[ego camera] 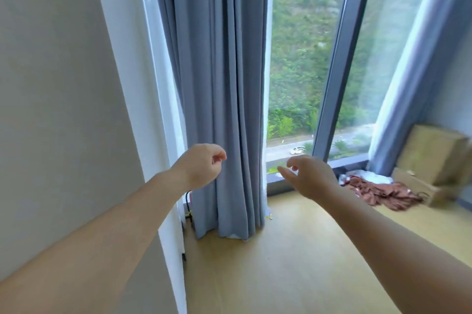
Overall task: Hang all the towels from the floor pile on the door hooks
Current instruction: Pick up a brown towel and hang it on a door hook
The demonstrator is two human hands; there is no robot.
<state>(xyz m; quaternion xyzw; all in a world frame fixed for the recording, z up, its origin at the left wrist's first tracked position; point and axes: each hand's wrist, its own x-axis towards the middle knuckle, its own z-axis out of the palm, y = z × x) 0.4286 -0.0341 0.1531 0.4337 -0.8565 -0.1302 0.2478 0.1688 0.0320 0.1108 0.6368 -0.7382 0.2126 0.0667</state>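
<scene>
Reaching forward, both bare arms stretched out at about the same height. The left hand (201,164) hung in front of a grey-blue curtain (224,83), fingers loosely curled and holding nothing. The right hand (310,177) was relaxed too, thumb out, fingers bent, nothing in it, with the window (301,58) beyond it. The towels (378,189), a crumpled brownish heap with something white at its far edge, lay on the wooden floor (281,262) to the right of the right hand, apart from it, just beside some cardboard boxes (431,157).
</scene>
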